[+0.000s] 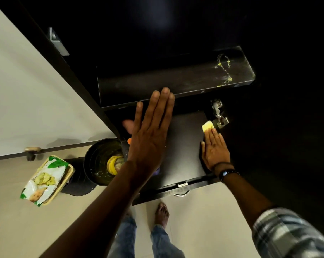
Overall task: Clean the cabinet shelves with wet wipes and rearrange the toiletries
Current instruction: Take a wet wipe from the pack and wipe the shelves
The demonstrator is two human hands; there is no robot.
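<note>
Wipe (207, 126) mostly hidden under fingers of right hand (214, 149); only corner showed. Pink blurred object (127, 125) and orange scrap (129, 140) peeked from behind left hand (150, 135), unidentifiable. Cabinet interior (176, 25) above both hands lost in darkness.

Left hand (150, 138) raised, back toward camera. Fingers (165, 101) straight, held together, tips at front edge of upper shelf (176, 82); contact unclear. Holds nothing. Left forearm bare, reaching up from lower left.

Right hand (215, 149) lower, flat, palm down on lower shelf (183, 146) near its right edge. Fingers straight, tips pressing yellow wipe (207, 126). Dark bands (226, 171) on right wrist; plaid sleeve (291, 233) covers upper forearm.

Legs in jeans, one bare foot (162, 215) visible below.
</note>
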